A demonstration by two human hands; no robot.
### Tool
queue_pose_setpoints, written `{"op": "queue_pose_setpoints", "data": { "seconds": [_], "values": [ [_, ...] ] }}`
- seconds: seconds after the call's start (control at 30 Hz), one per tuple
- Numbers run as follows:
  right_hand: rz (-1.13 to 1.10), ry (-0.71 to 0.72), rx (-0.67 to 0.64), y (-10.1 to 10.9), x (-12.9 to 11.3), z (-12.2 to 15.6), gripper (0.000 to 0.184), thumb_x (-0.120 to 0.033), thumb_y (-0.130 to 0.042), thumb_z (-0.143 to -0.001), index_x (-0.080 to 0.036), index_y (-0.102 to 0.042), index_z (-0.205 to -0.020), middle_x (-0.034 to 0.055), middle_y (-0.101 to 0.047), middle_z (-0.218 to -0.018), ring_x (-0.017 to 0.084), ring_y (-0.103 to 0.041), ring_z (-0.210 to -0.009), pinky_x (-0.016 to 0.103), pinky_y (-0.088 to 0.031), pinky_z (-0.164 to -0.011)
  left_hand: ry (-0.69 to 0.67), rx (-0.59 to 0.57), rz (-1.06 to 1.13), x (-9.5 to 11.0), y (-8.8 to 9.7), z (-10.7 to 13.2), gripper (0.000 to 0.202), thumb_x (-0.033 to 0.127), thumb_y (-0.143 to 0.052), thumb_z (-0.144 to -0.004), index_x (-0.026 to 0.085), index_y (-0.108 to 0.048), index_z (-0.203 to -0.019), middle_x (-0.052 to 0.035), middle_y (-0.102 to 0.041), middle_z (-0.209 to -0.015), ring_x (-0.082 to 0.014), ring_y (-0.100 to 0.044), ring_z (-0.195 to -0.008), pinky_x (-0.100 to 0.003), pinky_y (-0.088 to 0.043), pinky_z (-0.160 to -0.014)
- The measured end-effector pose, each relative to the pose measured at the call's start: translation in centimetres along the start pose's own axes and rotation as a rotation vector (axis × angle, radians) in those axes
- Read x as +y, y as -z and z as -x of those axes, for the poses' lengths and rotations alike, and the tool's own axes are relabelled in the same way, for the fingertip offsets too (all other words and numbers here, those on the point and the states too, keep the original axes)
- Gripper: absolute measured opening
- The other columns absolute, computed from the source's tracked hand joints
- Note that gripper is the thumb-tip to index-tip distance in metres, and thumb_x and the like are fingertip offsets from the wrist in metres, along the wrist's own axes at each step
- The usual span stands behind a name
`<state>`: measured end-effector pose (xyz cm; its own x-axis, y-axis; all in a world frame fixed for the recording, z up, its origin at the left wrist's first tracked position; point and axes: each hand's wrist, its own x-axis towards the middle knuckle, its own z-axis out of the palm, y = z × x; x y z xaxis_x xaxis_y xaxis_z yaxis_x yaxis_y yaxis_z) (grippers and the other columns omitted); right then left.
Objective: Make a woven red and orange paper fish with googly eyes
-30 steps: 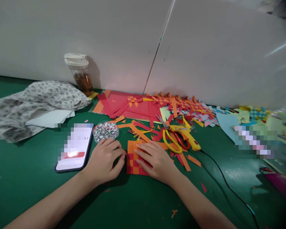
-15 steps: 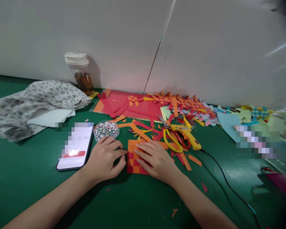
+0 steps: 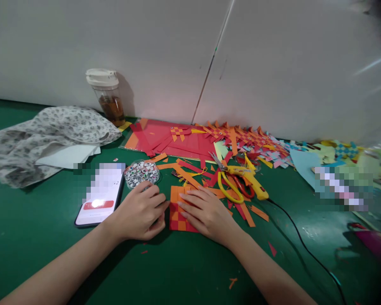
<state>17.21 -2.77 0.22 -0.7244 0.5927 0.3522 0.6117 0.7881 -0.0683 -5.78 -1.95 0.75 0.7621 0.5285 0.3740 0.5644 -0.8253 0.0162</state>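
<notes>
A woven square of red and orange paper strips [image 3: 178, 215] lies on the green table before me. My right hand [image 3: 206, 212] rests flat over its right part, fingers outstretched, hiding much of the weave. At the left edge of the square is my left hand [image 3: 142, 212], its fingers curled in towards the thumb. Whatever the left fingers may pinch is hidden. Just beyond that hand sits a round clear container of googly eyes [image 3: 142, 173].
Left of my hands lies a phone [image 3: 102, 192]. Scissors [image 3: 230, 186] and a corded yellow glue gun [image 3: 254, 184] lie to the right among orange paper strips [image 3: 247, 216]. Further back are red paper sheets [image 3: 190, 146], woven fish shapes [image 3: 241, 136] and a lidded drink cup [image 3: 109, 99].
My left fingers have curled in more and closed the gap to the thumb. The right hand and the woven square have hardly moved. The phone's display has changed.
</notes>
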Motion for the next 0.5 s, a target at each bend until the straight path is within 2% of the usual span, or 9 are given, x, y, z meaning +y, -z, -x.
{"op": "queue_pose_setpoints", "data": {
  "seconds": [0.33, 0.5],
  "values": [
    [-0.006, -0.036, -0.113, 0.34, -0.32, -0.24, 0.033, -0.037, -0.044, -0.09, -0.023, -0.059, -0.116, 0.0054, -0.058, -0.123, 0.024, -0.048, -0.115, 0.048, -0.036, -0.099, -0.052, -0.05, 0.016, -0.3, 0.02, -0.18, 0.026, 0.022, -0.045, -0.081, 0.015, -0.066, -0.094, -0.0041, -0.061, -0.072, -0.0205, -0.048, -0.07, -0.039, -0.036, -0.072],
    [-0.014, -0.045, -0.121, 0.56, -0.4, -0.28, 0.035, -0.038, -0.046, -0.089, -0.025, -0.057, -0.118, 0.0057, -0.057, -0.124, 0.024, -0.047, -0.117, 0.049, -0.036, -0.099, -0.055, -0.047, 0.035, -0.44, 0.02, -0.22, 0.025, 0.022, -0.046, -0.08, 0.016, -0.066, -0.094, -0.0036, -0.061, -0.071, -0.02, -0.048, -0.07, -0.039, -0.037, -0.073]
  ]
}}
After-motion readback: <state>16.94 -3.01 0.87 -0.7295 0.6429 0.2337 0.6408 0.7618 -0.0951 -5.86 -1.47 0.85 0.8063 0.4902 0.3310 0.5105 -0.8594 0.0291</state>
